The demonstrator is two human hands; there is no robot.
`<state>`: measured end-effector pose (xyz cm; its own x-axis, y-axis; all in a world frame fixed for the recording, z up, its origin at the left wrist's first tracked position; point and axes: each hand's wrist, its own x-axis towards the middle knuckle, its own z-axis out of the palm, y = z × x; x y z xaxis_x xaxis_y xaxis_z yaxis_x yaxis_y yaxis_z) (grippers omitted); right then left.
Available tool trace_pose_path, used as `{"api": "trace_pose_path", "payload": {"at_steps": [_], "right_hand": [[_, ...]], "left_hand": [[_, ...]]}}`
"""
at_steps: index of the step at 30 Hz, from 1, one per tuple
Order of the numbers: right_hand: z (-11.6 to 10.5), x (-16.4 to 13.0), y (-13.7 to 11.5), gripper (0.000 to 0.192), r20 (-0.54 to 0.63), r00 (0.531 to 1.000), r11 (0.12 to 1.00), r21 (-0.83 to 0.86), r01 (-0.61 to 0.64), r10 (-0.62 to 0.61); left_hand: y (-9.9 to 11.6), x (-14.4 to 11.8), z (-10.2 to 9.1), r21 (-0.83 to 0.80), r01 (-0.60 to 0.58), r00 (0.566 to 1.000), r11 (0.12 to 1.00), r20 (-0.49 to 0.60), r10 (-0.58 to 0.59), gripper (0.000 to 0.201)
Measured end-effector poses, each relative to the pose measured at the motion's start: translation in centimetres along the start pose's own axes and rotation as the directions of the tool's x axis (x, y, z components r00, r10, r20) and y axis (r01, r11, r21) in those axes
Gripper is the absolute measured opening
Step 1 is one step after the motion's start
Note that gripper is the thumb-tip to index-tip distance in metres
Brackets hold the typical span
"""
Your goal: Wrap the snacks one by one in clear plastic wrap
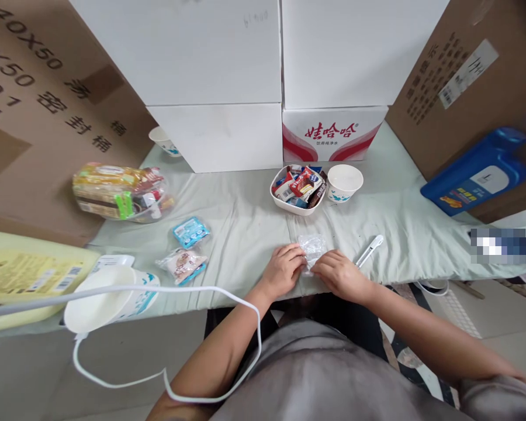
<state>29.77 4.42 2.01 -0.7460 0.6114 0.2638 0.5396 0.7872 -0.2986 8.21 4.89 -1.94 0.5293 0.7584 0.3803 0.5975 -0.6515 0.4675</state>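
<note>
My left hand (284,270) and my right hand (339,275) rest side by side on the pale green cloth (245,222) near the table's front edge. Both pinch the lower edge of a small clear plastic bag (312,245) that lies flat between them. A white pen-like tool (369,250) lies just right of my right hand, apart from it. Behind the bag stands a white bowl (294,206) filled with several wrapped snacks, and beside it an upright white paper cup (344,181).
Two loose snack packets (191,231) (183,264) lie to the left, with a clear bag of snacks (119,192) behind. Stacked paper cups (109,298) lie at the front left beside a yellow bottle (21,280). White and brown boxes wall the back; a blue jug (477,172) leans right.
</note>
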Motion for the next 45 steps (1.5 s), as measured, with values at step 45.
{"api": "trace_pose_path", "payload": {"at_steps": [45], "right_hand": [[-6.0, 8.5, 16.0, 0.038, 0.026, 0.827, 0.732, -0.483, -0.481, 0.562]], "left_hand": [[0.1, 0.4, -0.2, 0.005, 0.184, 0.978, 0.983, -0.098, -0.182, 0.018]]}}
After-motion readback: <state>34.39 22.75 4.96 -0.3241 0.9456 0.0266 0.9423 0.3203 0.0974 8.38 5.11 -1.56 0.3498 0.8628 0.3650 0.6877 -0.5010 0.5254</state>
